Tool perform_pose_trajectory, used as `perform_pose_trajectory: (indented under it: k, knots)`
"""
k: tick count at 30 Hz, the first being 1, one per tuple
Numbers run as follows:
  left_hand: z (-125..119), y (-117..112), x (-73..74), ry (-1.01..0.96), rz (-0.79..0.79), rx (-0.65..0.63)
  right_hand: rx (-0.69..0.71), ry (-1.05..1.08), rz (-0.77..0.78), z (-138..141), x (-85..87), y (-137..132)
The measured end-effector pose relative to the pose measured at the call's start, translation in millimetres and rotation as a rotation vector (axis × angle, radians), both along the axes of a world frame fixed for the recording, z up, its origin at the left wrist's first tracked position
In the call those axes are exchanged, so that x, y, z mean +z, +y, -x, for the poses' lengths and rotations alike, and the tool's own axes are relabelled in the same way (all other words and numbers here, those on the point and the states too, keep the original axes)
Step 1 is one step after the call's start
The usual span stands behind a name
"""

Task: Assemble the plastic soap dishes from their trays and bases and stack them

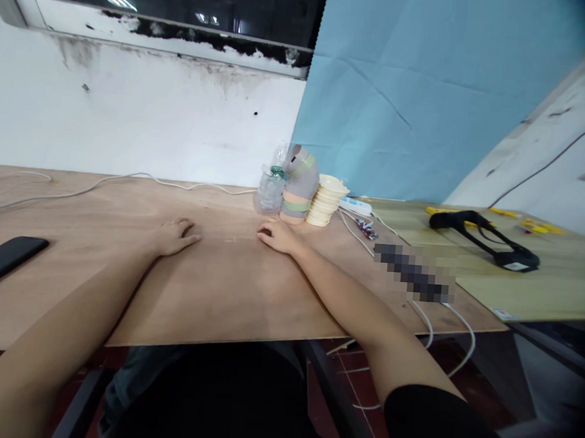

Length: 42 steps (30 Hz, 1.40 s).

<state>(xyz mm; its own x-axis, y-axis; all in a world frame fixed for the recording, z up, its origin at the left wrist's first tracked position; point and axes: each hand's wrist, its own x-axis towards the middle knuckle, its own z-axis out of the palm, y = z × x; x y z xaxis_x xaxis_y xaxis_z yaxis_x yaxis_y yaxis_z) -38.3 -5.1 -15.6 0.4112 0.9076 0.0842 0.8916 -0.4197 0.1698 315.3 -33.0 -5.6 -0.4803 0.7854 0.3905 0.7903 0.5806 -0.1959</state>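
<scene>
My left hand (176,236) rests on the wooden tabletop (217,287), thumb apart from the fingers and nothing in it. To its right, my right hand (276,236) also lies on the wood, fingers loosely curved with a gap to the thumb; no object shows in it. Just behind the right hand stands a bent stack of coloured cups (302,186). Clear plastic cups or wrapping (270,197) with a green band sit left of that stack. On its right is a stack of cream-coloured bowls or cups (325,200).
A black phone (6,259) lies at the far left. Right are a white power strip (356,206), small packets (366,229), a pixelated dark object (413,274) with a cable, and a black strap-like frame (486,242). A white cable (165,181) runs along the back.
</scene>
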Motion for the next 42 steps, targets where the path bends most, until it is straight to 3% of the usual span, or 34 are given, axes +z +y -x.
perform_pose_trajectory:
  k: [42]
  knots:
    - [-2.6,-5.4,5.6,-0.008,0.006,0.002,0.004,0.015,0.011,-1.4,-0.8,0.0]
